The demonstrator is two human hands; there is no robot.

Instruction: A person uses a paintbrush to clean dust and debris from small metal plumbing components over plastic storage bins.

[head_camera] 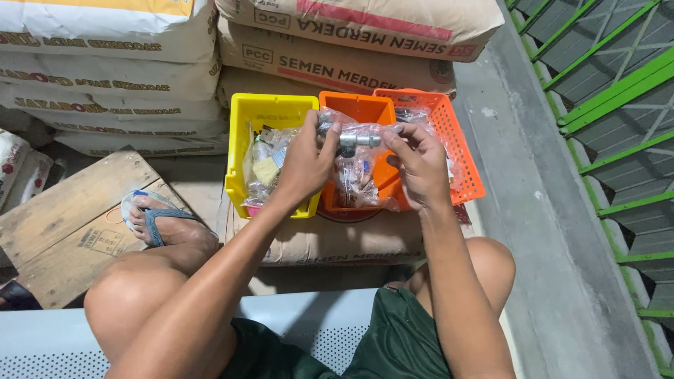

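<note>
Both of my hands hold up a clear plastic bag (357,172) with a silver metal tap fitting (354,139) inside it. My left hand (307,163) grips the left end of the fitting through the plastic. My right hand (419,165) pinches the right end. The bag hangs above an orange bin (357,109), between a yellow bin (274,111) on the left and an orange mesh basket (460,151) on the right. The yellow bin holds more small bagged parts.
The bins rest on a brown paper cement sack (337,242). More sacks (112,77) are stacked behind. My sandalled left foot (158,221) rests on a wooden pallet (63,217). A concrete ledge (533,210) and green metal bars (618,105) run along the right. I sit on a perforated grey bench (56,344).
</note>
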